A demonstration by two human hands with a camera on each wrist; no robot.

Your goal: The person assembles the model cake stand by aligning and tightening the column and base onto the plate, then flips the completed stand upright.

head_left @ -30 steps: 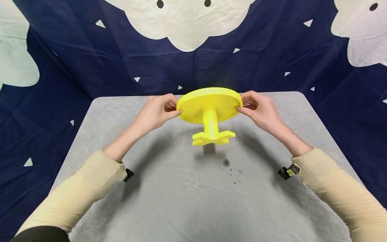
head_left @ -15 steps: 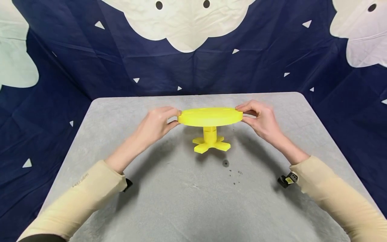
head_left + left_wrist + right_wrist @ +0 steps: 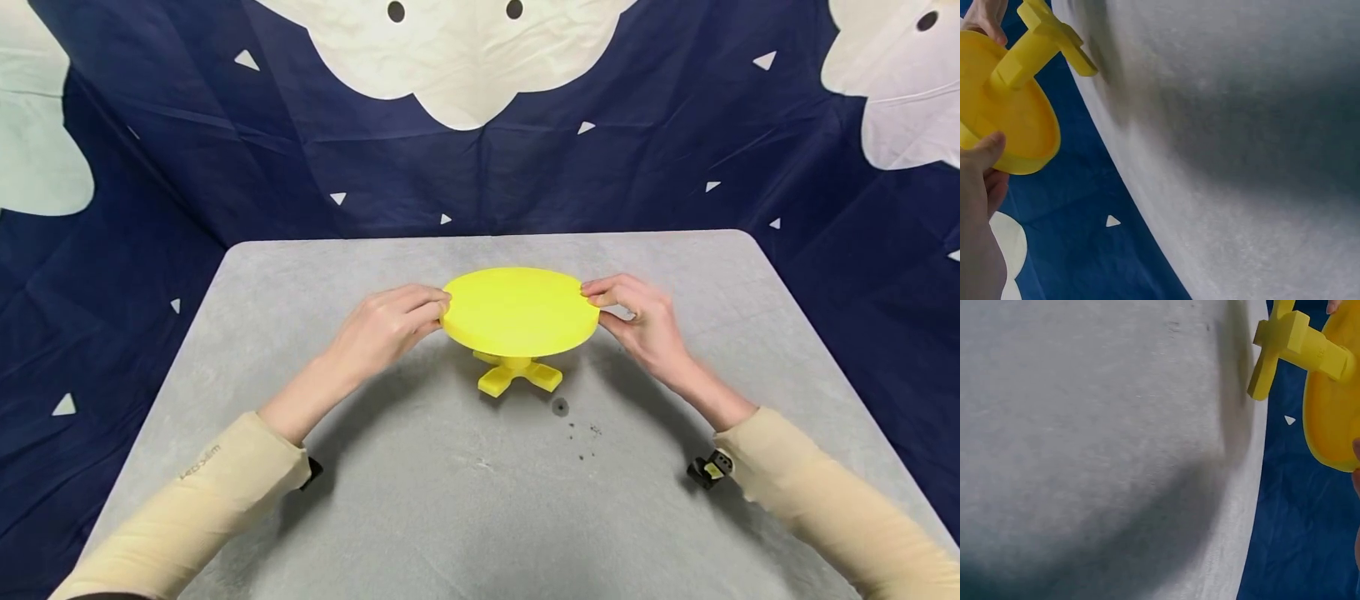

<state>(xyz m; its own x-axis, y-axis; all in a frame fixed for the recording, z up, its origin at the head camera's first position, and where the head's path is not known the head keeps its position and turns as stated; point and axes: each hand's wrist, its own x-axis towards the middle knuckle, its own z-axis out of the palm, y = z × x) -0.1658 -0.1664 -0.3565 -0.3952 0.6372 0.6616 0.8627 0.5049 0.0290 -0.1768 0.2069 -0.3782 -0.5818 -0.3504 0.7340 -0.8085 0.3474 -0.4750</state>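
A small yellow round pedestal table (image 3: 521,312), toy-sized, stands upright between the two hands, its flat disc top facing up and tilted slightly towards me. Below the disc, a short column ends in a cross-shaped foot (image 3: 517,379), close over the grey table. My left hand (image 3: 390,327) pinches the disc's left rim, thumb underneath and fingers on top. At the opposite rim, my right hand (image 3: 645,321) pinches the edge the same way. In the left wrist view the hollow underside of the disc (image 3: 1019,125) shows, with the column joined at its middle.
The grey tabletop (image 3: 450,500) has a dark round spot (image 3: 560,407) and several small specks near the foot. A navy cloth (image 3: 225,150) with white cloud shapes and triangles hangs behind and at both sides.
The yellow pedestal table has tipped so its top, earlier seen from below and then edge-on, now faces up. Both hands have come lower and nearer with it.
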